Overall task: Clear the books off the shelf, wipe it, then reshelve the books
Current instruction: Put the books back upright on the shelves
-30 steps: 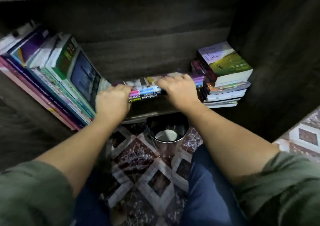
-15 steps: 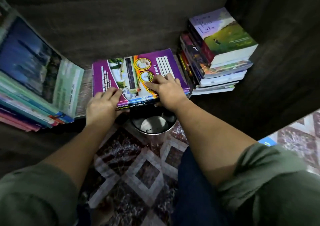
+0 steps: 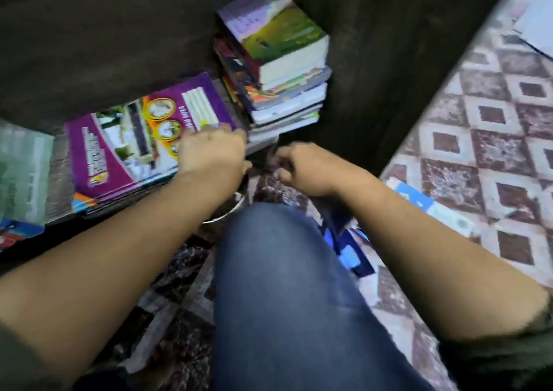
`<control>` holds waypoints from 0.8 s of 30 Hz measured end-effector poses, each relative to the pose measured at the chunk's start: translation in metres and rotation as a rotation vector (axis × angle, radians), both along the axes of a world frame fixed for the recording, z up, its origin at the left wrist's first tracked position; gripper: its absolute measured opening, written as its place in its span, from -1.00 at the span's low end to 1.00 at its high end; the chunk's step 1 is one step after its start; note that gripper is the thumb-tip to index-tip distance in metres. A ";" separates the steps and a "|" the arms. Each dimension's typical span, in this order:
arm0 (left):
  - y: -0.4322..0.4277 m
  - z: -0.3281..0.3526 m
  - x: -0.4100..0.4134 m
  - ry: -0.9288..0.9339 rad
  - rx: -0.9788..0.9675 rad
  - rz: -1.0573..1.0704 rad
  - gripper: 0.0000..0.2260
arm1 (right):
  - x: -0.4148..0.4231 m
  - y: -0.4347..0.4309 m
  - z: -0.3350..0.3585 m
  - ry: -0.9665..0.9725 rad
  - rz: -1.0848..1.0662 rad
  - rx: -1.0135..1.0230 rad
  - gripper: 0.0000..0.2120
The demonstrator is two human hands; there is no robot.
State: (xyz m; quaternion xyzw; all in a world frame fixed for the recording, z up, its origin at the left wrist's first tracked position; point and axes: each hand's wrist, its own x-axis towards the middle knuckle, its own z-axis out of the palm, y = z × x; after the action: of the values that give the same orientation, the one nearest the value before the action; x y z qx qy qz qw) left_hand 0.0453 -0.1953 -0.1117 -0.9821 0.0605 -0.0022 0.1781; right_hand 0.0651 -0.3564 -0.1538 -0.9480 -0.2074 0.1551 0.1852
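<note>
Purple-cover book (image 3: 125,151) lies flat on top of a low pile on the shelf (image 3: 61,178), centre-left, front edge at the shelf lip. Left grip (image 3: 212,151) rests on its near right corner: fingers fairly straight, laid over the cover, holding nothing. Thumb side sits at the book's front edge - can't tell if it hooks under.

Right grip (image 3: 302,167) is off the books, just beside the left one, low in front of the shelf lip. Fingers curled inward, nothing plainly in them, but motion blur - can't tell if it pinches anything.

Just right of the purple book, touching or nearly so, is a taller stack of books (image 3: 284,70) lying flat, green-and-lilac cover on top, set against the shelf's right wall. Far left, leaning books (image 3: 24,166) w/ a pale green cover, cut off by the frame edge.

Below the left wrist, a metal rim (image 3: 227,211) of some round container shows, mostly hidden by the forearm and the knee (image 3: 284,286) in blue jeans. Patterned carpet (image 3: 478,151) covers the floor. A blue-and-white book (image 3: 419,199) lies on it by the right forearm. More blue items by the knee, too blurred to ID. Cover text unreadable throughout.
</note>
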 end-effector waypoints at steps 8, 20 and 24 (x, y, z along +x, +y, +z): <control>-0.178 -0.063 -0.018 0.105 0.105 -0.761 -0.87 | -0.091 -0.171 -0.128 0.443 -0.373 -0.364 -0.57; -0.278 -0.175 0.044 0.426 0.325 -0.906 -0.77 | -0.071 -0.255 -0.270 0.297 -0.575 -0.384 -0.58; -0.276 -0.194 0.040 0.496 0.515 -0.798 -0.69 | -0.060 -0.252 -0.311 0.238 -0.575 -0.481 -0.31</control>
State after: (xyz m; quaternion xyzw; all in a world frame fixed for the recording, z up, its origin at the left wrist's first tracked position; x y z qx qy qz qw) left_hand 0.0851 -0.4713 -0.3061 -0.7782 0.4683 0.1774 0.3791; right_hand 0.0047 -0.6087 -0.4651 -0.9591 0.1320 0.2498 0.0163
